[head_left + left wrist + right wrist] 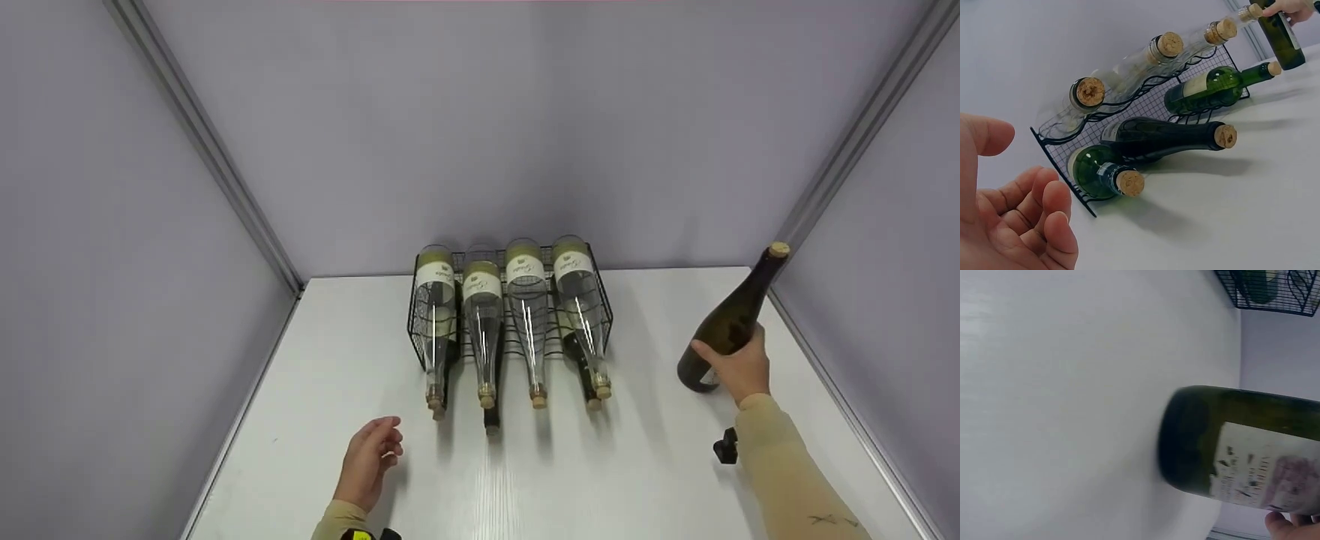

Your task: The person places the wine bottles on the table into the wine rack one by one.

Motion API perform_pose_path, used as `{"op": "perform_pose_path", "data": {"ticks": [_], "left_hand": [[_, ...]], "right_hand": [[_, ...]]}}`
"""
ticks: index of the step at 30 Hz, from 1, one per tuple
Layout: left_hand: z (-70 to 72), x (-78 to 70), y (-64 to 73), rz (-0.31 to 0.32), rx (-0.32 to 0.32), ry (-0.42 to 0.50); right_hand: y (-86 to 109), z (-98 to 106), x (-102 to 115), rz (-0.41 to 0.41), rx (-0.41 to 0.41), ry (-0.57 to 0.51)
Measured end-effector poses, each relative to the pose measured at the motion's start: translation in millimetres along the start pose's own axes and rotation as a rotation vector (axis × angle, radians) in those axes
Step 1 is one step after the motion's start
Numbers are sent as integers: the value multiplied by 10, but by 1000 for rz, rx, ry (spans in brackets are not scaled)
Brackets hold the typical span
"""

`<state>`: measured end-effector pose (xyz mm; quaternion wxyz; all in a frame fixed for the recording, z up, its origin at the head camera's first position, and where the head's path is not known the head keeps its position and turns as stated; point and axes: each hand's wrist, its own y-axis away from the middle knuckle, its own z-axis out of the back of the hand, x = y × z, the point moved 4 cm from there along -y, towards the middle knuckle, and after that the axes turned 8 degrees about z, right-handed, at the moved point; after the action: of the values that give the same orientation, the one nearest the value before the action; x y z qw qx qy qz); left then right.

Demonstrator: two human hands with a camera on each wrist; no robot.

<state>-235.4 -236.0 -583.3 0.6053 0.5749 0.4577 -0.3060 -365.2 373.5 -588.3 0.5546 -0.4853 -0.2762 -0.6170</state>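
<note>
On the right side of the table, my right hand (742, 371) grips a dark green wine bottle (726, 324) by its body. The corked bottle leans, its neck pointing up and right. In the right wrist view its base and white label (1264, 467) show, with fingertips (1279, 521) at the lower right; whether the base touches the table cannot be told. My left hand (365, 461) hovers at the front left of the rack, fingers loosely curled around nothing. The black wire rack (1148, 104) holds several clear corked bottles (529, 300) on top and three dark ones (1157, 138) below.
The rack stands near the back wall (480, 135) on a white table (337, 337). Side walls close off the left and right. Bottle necks in the rack stick out toward the front, corks first.
</note>
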Motion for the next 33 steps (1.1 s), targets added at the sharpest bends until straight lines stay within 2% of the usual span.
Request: {"op": "perform_pose_path", "data": {"ticks": [9,15,18,22,25,27,31,33], "left_hand": [[21,-58,-18,-32,-12,-24],[21,-142,40,-59,-31,-59],[16,-209,93,-82,-53,-103],[-35,-380,204,-156,-81,-213],[-158,-580,366,-281,-89,-332],[-278,-738,505,-397,-92,-420],[-550,-991,716,-731,-75,-579],[-664,-1055,772,-921,-59,-643]], "right_hand": [[49,-29,-39,17,-26,26],[173,-23,4,17,5,96],[250,-42,59,71,32,152],[357,-80,177,221,51,222],[445,-106,336,382,41,270],[513,-119,479,498,35,306],[665,-146,779,705,73,426],[732,-174,941,812,113,493]]}}
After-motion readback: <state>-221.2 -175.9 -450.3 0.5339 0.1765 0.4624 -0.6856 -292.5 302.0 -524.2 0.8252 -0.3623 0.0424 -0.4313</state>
